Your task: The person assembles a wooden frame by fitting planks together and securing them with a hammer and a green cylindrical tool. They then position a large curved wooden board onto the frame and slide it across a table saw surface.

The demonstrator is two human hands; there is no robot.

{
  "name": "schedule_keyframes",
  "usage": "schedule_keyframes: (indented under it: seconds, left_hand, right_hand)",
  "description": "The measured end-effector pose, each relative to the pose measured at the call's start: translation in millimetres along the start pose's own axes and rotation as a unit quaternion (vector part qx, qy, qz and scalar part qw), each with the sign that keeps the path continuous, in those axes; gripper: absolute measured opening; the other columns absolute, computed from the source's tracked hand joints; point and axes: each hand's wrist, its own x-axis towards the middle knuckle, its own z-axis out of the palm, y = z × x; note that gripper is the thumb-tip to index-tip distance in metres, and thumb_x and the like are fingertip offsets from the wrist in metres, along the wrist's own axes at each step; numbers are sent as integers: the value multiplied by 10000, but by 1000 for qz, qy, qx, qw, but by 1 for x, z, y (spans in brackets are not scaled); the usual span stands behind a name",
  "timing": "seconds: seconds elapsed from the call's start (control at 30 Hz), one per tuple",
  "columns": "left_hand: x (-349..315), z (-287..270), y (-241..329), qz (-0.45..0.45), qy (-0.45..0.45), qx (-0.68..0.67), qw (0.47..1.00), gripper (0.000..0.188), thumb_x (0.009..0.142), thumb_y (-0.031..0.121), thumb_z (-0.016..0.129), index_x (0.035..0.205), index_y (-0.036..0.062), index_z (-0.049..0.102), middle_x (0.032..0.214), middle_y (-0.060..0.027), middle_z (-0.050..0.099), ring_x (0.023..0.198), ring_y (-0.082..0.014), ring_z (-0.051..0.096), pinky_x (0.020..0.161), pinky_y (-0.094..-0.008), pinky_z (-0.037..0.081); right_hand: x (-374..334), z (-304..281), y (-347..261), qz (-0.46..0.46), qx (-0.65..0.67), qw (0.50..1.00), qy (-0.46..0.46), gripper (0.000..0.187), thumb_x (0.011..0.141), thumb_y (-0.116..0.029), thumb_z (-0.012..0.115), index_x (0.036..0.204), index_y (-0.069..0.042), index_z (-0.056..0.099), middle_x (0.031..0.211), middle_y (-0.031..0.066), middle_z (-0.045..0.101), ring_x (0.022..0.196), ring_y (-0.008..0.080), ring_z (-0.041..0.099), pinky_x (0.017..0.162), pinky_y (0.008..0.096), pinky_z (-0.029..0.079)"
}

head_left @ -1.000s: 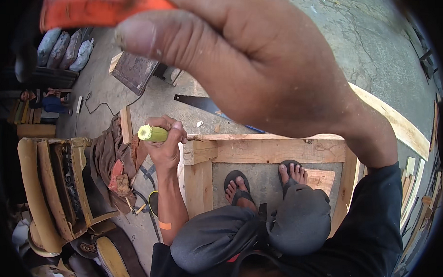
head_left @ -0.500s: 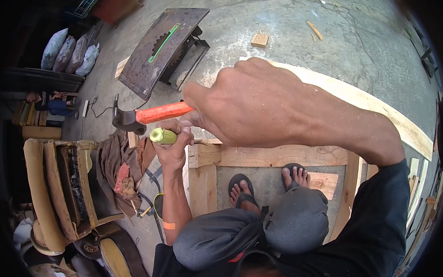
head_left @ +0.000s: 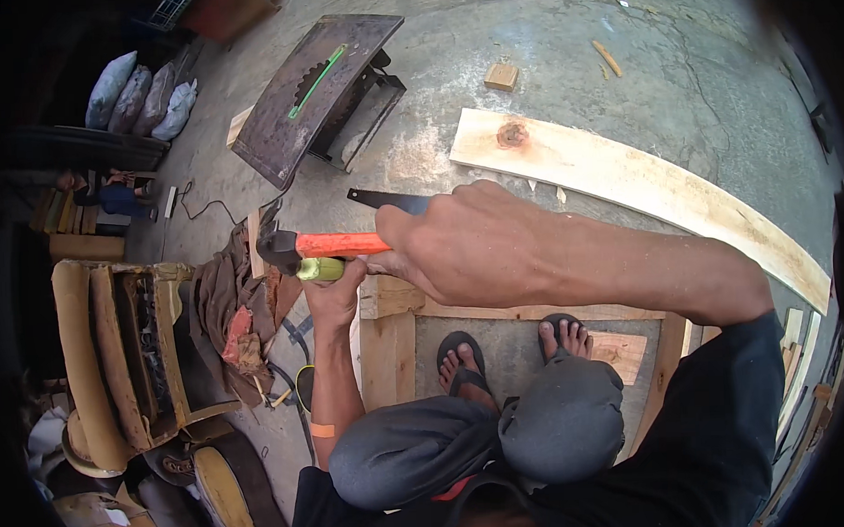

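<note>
Two Tools, Long Axes Across the View

The right hand (head_left: 482, 247) is closed in a fist around the grip of the hammer (head_left: 338, 244). The hammer's long axis lies nearly level, left to right; its dark head (head_left: 277, 250) is at the left end, claw directed away from the person.

The left hand (head_left: 333, 302) is closed around the green handle (head_left: 320, 269), fingers partly hidden. The handle lies just beyond the left corner of the wooden frame (head_left: 388, 358), near-parallel to the hammer. Its pale end faces left, beside the hammer head; contact cannot be determined. Its opposite end is concealed by the hands.

Beyond the right hand, the handsaw (head_left: 392, 201) shows part of its blade, narrow tip to the left. The plank (head_left: 624, 184) lies farther out on the floor (head_left: 564, 63).
</note>
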Motion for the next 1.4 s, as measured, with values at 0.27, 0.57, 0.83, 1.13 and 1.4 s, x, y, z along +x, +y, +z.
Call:
schedule_keyframes:
  seconds: [0.27,0.57,0.83,1.13,1.4]
  left_hand:
    - [26,17,2,69,-78,-104,989,218,852,-113,630,908,51,498,740,-60,526,518,-125,505,441,-272,406]
    - [100,17,1,-108,-4,-120,987,223,835,1,639,961,88,477,663,-5,410,444,-66,341,378,-245,262]
    - [16,11,5,90,-31,-104,990,207,861,-38,595,944,75,442,687,-34,433,497,-99,366,449,-274,303]
    - [13,11,9,40,11,-67,997,168,812,-93,608,881,33,521,703,-42,551,549,-96,494,499,-261,418]
    - [11,2,-18,43,-10,-51,998,123,838,-45,646,914,31,586,728,-34,604,572,-78,533,515,-242,430]
  right_hand:
    - [-57,17,36,212,256,916,224,458,1072,-425,512,889,-10,581,549,62,529,473,149,518,461,336,397]
    - [-97,58,59,345,338,846,227,425,1041,-418,589,1054,4,636,639,49,570,575,126,540,535,326,415]
    - [-74,45,50,254,223,939,59,424,1045,-428,564,925,-22,574,601,128,575,500,245,615,477,384,435]
    - [3,-7,3,2,69,994,86,352,1040,-337,590,1105,7,557,562,87,534,482,217,570,490,341,444]
    - [-3,-2,-11,20,-24,1000,4,354,1021,-320,588,932,23,575,505,154,577,491,345,658,454,443,496]
